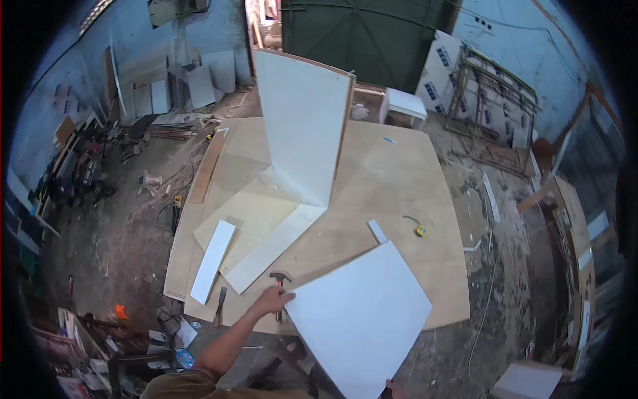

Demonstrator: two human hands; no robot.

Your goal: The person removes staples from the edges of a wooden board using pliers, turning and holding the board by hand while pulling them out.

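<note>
A large white board (362,312) is held tilted over the near edge of the work table. My left hand (271,300) is closed on its left corner, and my right hand (393,390), mostly hidden, grips its lower edge. Just beyond my left hand lies a claw hammer (280,276), its handle partly covered. A chisel-like tool (220,306) rests to the left, beside a narrow white strip (213,261). Farther back, a tall white panel (299,120) stands upright, joined to a flat wooden panel (249,223) at its base. A short white piece (377,231) sits behind the held board.
The wide wooden table (399,179) also bears a yellow tape measure (420,231), a blue pen (390,140) and a brown plank (208,169). A white stool (404,104) stands behind it. Scrap and tools litter the floor at left; a metal frame (492,100) leans far right.
</note>
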